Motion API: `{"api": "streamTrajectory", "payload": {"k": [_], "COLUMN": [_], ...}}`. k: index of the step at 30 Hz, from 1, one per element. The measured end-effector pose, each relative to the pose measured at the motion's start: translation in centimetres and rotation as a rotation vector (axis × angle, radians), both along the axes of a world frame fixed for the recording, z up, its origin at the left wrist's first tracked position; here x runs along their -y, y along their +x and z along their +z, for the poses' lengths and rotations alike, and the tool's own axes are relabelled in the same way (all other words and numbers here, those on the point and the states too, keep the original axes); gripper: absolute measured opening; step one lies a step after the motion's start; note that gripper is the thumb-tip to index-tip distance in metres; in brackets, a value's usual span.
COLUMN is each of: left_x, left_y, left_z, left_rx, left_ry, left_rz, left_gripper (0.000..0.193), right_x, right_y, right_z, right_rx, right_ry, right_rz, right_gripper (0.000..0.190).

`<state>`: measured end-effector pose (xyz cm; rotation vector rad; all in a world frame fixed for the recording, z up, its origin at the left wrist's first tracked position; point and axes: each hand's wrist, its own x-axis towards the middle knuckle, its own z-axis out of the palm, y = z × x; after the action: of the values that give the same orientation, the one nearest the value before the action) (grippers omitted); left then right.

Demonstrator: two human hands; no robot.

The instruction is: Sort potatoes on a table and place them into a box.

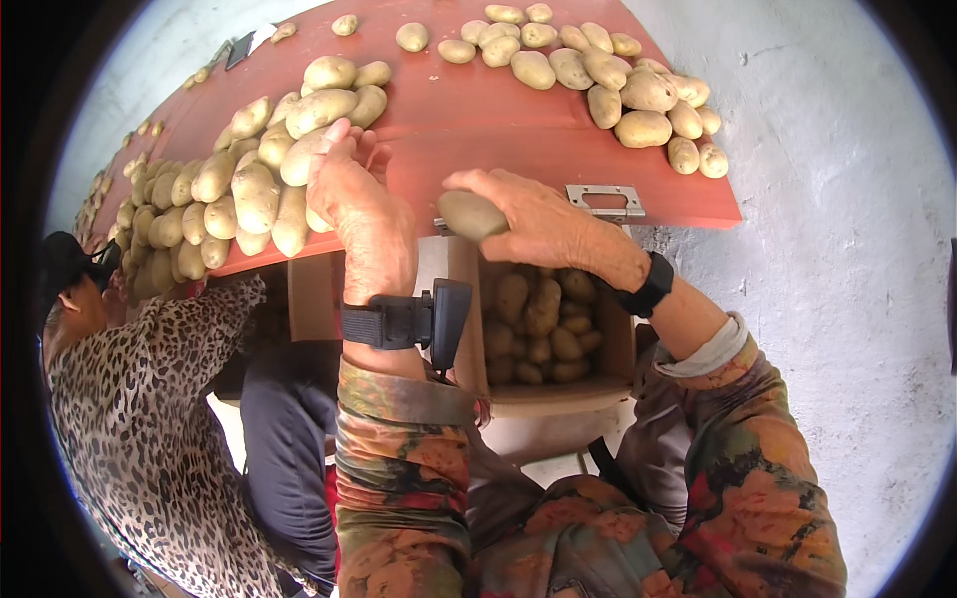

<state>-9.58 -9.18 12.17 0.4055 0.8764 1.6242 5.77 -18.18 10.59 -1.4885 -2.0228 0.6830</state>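
My right hand [549,220] grips a potato [469,215] between thumb and fingers, just over the table's front edge. Below it, an open cardboard box [557,400] holds many potatoes [542,306]. My left hand [359,187] is raised against the right side of a large potato heap [254,196], its fingers partly curled and slightly apart. One potato [300,158] of the heap lies directly behind that hand, by the thumb side. No potato shows within its fingers. The heap rests on a red board-like tabletop [448,149].
More potatoes [647,93] lie at the far right of the tabletop. A metal hinge [605,200] sits at the front edge. Close on my left sits a person in a leopard-print top [142,389]. A pale wall [837,261] stands right. A dark flat object [239,51] lies far left.
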Motion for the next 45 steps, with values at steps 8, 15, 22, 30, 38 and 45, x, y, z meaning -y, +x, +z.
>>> {"api": "streamTrajectory", "payload": {"k": [8, 15, 22, 30, 38, 45], "left_x": [0.5, 0.8, 1.5, 3.2, 2.1, 0.5], "left_y": [2.1, 3.0, 3.3, 6.5, 6.9, 5.8], "left_z": [0.5, 0.7, 0.1, -0.4, -2.3, -2.3], "left_rx": [-0.010, 0.038, 0.085, 0.138, 0.105, 0.134], "left_ry": [-0.017, 0.033, 0.035, -0.058, -0.065, -0.061], "left_rz": [-0.053, -0.101, -0.201, -0.450, -0.487, -0.447], "left_gripper": [0.020, 0.020, 0.015, 0.019, 0.019, 0.019], "right_x": [4.8, 5.6, 7.0, 7.2, 4.1, -4.2], "right_y": [0.5, 3.8, 5.2, 6.1, 7.0, 12.7], "right_z": [1.1, 1.7, 1.0, 0.8, 1.3, 4.3], "right_rx": [0.225, 0.127, 0.316, 0.279, 0.298, 0.669], "right_ry": [-0.211, -0.153, -0.084, 0.143, 0.293, 0.404], "right_rz": [0.148, 0.088, 0.029, -0.109, -0.276, -0.581], "right_gripper": [0.068, 0.037, 0.031, 0.033, 0.042, 0.075]}}
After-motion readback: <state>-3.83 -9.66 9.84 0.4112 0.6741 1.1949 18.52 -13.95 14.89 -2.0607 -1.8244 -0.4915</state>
